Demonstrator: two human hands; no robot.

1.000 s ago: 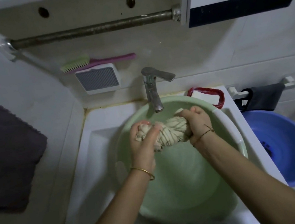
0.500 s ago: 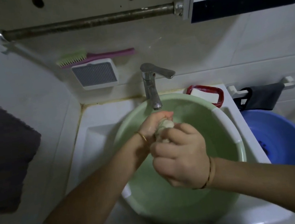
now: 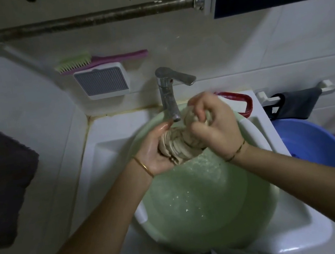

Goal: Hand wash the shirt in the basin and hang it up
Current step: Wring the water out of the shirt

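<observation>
The shirt [image 3: 177,144] is a wet beige bundle, twisted into a tight rope, held above the pale green basin [image 3: 207,203] that sits in the white sink. My left hand [image 3: 154,148] cups the lower end from the left, palm up and wet. My right hand [image 3: 213,124] grips the upper end from the right, just below the tap's spout. Soapy water with small bubbles lies in the basin under the shirt.
A chrome tap [image 3: 168,92] stands right behind my hands. A metal rail [image 3: 91,19] runs along the wall above. A brush [image 3: 97,60] and a soap holder [image 3: 102,82] hang on the wall. A blue tub [image 3: 315,144] stands at the right, a dark towel [image 3: 0,184] at the left.
My hands turned around the twisted shirt: the right hand moved from in front of the left up toward the tap, and the left palm now faces up beneath the bundle.
</observation>
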